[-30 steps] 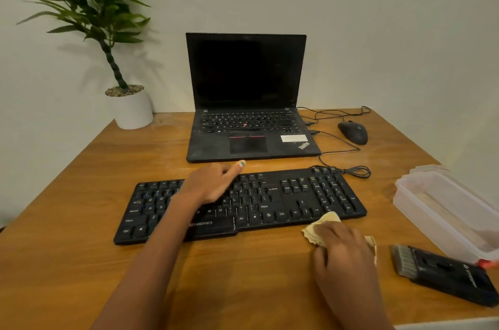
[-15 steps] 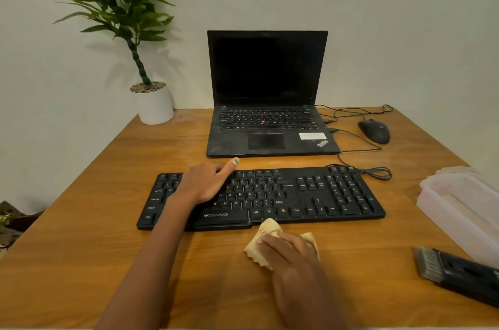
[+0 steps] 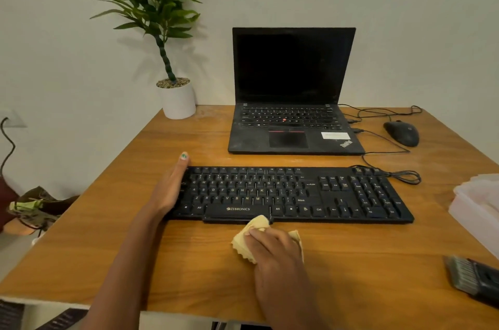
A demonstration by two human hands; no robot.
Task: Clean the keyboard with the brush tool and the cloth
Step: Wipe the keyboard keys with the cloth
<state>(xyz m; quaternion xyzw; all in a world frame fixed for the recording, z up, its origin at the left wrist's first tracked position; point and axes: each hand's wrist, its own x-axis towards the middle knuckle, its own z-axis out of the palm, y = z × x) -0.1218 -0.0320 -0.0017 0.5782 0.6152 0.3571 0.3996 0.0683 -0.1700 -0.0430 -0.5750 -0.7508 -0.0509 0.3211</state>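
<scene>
A black keyboard (image 3: 297, 194) lies across the middle of the wooden desk (image 3: 189, 262). My left hand (image 3: 171, 189) rests flat on its left end, fingers straight, thumb pointing away. My right hand (image 3: 272, 251) grips a crumpled yellow cloth (image 3: 249, 240) on the desk, just in front of the space bar; the cloth's top touches the keyboard's front edge. The black brush tool (image 3: 475, 278) with grey bristles lies at the right edge, away from both hands.
An open black laptop (image 3: 293, 113) stands behind the keyboard. A black mouse (image 3: 401, 133) and loose cables (image 3: 391, 165) lie to the back right. A white potted plant (image 3: 176, 98) sits at the back left. A clear plastic container (image 3: 478, 208) is on the right.
My left hand has slid from the keyboard's middle-left keys to its left end. My right hand has dragged the cloth leftwards along the front edge. The view has shifted left.
</scene>
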